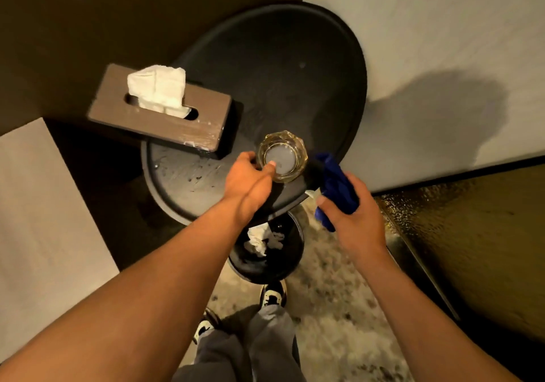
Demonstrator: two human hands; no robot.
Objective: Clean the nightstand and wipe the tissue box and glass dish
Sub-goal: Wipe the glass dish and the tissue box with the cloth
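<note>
The round dark nightstand (283, 66) has a smaller lower round shelf (182, 178) at its near left, streaked with smears. A brown tissue box (165, 122) with a white tissue sticking up sits at the left, overhanging the edge. The amber-rimmed glass dish (287, 150) stands near the front edge. My left hand (249, 175) grips the dish's near rim, thumb inside it. My right hand (351, 216), just right of the dish and off the table edge, holds a bunched blue cloth (336, 187).
A black round bin (265, 251) with crumpled white tissue stands on the floor under the table's front edge. My shoes and grey trousers are below it. A white bed or wall surface rises to the right, dark wall behind, a gold-textured panel at far right.
</note>
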